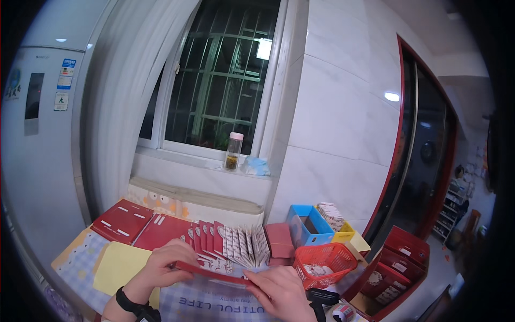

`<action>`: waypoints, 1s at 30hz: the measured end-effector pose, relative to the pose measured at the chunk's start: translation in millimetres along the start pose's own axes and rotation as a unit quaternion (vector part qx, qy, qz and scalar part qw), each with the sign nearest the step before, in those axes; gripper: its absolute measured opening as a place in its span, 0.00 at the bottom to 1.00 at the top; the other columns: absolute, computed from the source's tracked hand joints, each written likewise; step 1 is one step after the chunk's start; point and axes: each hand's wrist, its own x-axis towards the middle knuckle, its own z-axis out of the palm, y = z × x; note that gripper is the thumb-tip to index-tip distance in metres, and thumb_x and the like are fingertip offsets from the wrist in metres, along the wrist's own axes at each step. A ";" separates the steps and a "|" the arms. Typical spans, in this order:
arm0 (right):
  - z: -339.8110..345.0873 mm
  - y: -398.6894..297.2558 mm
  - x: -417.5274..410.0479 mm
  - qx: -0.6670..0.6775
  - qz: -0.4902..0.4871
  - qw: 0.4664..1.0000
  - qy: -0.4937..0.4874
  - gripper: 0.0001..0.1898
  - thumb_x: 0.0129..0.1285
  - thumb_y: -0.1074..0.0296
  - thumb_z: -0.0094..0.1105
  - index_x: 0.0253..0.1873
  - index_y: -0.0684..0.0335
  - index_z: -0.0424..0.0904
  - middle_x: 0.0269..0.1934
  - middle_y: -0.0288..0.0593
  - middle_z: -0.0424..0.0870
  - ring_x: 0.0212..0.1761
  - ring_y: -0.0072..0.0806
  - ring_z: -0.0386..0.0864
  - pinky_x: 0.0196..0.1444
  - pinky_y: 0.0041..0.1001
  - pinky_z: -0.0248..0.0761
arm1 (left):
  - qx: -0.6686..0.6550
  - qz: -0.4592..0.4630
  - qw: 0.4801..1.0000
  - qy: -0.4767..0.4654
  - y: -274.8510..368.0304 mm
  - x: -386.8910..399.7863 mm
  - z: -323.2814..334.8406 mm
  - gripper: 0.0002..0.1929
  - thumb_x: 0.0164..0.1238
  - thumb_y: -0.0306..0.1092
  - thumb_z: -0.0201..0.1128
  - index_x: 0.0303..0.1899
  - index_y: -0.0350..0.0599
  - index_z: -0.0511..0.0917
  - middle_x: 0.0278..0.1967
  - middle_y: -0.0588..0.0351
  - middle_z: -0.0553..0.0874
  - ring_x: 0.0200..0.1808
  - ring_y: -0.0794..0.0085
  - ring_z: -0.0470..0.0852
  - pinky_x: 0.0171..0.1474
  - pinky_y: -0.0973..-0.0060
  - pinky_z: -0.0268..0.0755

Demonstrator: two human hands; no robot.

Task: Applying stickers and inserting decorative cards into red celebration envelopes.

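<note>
Held edge-on above the table is a thin red folded card or paper packet (215,275). Its left end is pinched by my left hand (173,261), which has a black watch on the wrist. My right hand (277,292) grips the other end between thumb and fingers. Just beyond them, several red folded cards (209,240) and white ones with a dark red print (241,243) stand fanned in a row. A stack of plain red cards or packets (278,243) ends this row at the right.
Large red printed sheets (122,221) and a yellow sheet (120,263) lie left. Right are a blue box (310,237), a yellow box (347,234), a red plastic basket (324,257) holding white printed pieces, and a red carton (388,277) with red packets. A bottle (233,153) stands on the windowsill.
</note>
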 end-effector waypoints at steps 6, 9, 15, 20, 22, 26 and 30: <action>-0.8 -4.1 8.4 -0.031 -0.057 0.998 0.021 0.14 0.44 0.72 0.61 0.40 0.60 0.76 0.30 0.37 0.75 0.34 0.31 0.72 0.36 0.29 0.62 | 0.008 0.061 0.998 -0.019 -13.8 -8.3 -9.7 0.11 0.39 0.22 0.67 0.30 0.44 0.81 0.34 0.58 0.81 0.44 0.63 0.75 0.48 0.68 0.66; 19.3 13.4 -3.2 -0.106 -0.086 0.989 0.058 0.10 0.45 0.71 0.61 0.36 0.57 0.78 0.28 0.32 0.75 0.31 0.26 0.72 0.35 0.27 0.61 | 0.041 0.040 0.996 -0.068 -4.2 -0.7 -16.8 0.14 0.39 0.21 0.64 0.33 0.45 0.81 0.41 0.56 0.79 0.50 0.61 0.71 0.54 0.66 0.60; 45.1 34.1 1.8 -0.197 -0.181 0.961 0.061 0.09 0.43 0.70 0.62 0.34 0.52 0.79 0.27 0.24 0.75 0.29 0.17 0.71 0.36 0.24 0.59 | 0.020 -0.033 0.992 -0.124 55.6 -0.4 -32.6 0.16 0.47 0.29 0.61 0.43 0.42 0.77 0.49 0.51 0.74 0.53 0.57 0.69 0.58 0.64 0.57; 63.7 30.6 -3.8 -0.223 -0.229 0.943 0.093 0.09 0.43 0.69 0.61 0.34 0.51 0.79 0.28 0.24 0.73 0.30 0.17 0.69 0.35 0.22 0.59 | -0.260 0.116 0.916 -0.283 86.9 -8.2 -14.4 0.23 0.58 0.50 0.57 0.40 0.35 0.75 0.45 0.42 0.75 0.44 0.49 0.73 0.44 0.52 0.65; 66.4 34.1 -5.8 -0.225 -0.246 0.940 0.077 0.10 0.43 0.70 0.61 0.34 0.50 0.79 0.27 0.24 0.72 0.30 0.16 0.68 0.33 0.21 0.59 | -0.379 0.165 0.854 -0.317 87.5 -5.1 -4.9 0.17 0.59 0.44 0.56 0.32 0.36 0.75 0.38 0.44 0.75 0.41 0.49 0.73 0.42 0.54 0.65; 71.9 31.9 -2.9 -0.204 -0.237 0.946 0.087 0.09 0.43 0.70 0.62 0.33 0.50 0.78 0.26 0.24 0.71 0.29 0.16 0.68 0.32 0.20 0.59 | -0.431 0.181 0.821 -0.329 89.1 -4.0 -4.5 0.15 0.59 0.42 0.56 0.31 0.35 0.74 0.38 0.43 0.75 0.41 0.47 0.73 0.42 0.54 0.65; 71.8 29.9 -2.4 -0.204 -0.234 0.947 0.085 0.08 0.44 0.71 0.62 0.32 0.50 0.77 0.25 0.24 0.71 0.30 0.16 0.68 0.32 0.20 0.59 | -0.437 0.178 0.819 -0.327 91.8 -5.0 -4.9 0.16 0.57 0.41 0.58 0.31 0.34 0.73 0.38 0.41 0.75 0.41 0.47 0.73 0.41 0.53 0.65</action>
